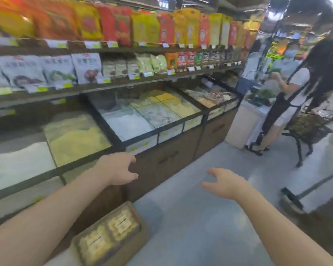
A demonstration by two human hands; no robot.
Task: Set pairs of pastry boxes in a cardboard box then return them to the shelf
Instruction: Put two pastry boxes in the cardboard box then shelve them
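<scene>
A brown cardboard box (140, 237) sits on the floor at the bottom of the view, beside the counter. Two clear pastry boxes lie side by side in it: a near one (93, 242) and a far one (122, 222), each with a white label. My left hand (119, 168) hovers in the air well above the box, fingers loosely spread and holding nothing. My right hand (226, 182) hangs over the grey floor to the right, fingers loosely curved, also holding nothing. The whole view is blurred.
Glass-topped bulk bins (142, 116) of grains run along the left on wooden cabinets (167, 160). Shelves (123, 48) of bagged snacks rise above them. A person in an apron (288, 104) stands at the right beside a shopping cart (306, 129). A flat trolley (296, 198) lies on the floor.
</scene>
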